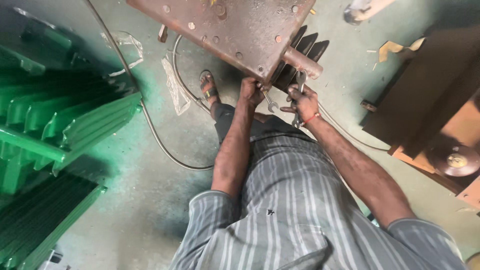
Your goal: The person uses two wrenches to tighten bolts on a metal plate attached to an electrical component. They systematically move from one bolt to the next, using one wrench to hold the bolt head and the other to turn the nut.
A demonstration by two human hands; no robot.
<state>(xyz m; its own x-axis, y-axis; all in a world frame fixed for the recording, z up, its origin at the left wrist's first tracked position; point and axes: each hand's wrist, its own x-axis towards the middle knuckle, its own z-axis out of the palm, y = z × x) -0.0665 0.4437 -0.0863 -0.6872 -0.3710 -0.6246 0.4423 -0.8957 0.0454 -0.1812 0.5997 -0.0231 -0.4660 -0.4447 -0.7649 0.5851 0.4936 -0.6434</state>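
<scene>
While our left hand [251, 91] pinches one steel spanner [270, 103], our right hand [302, 101] grips another spanner [300, 82] under the rusty, bolt-studded plate [235, 25].

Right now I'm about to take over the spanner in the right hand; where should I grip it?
Grip the spanner on its lower shank, near the right hand, coming from the person's side. Its top jaw points up at the rusty plate's pipe stub, so leave that end free.
</scene>
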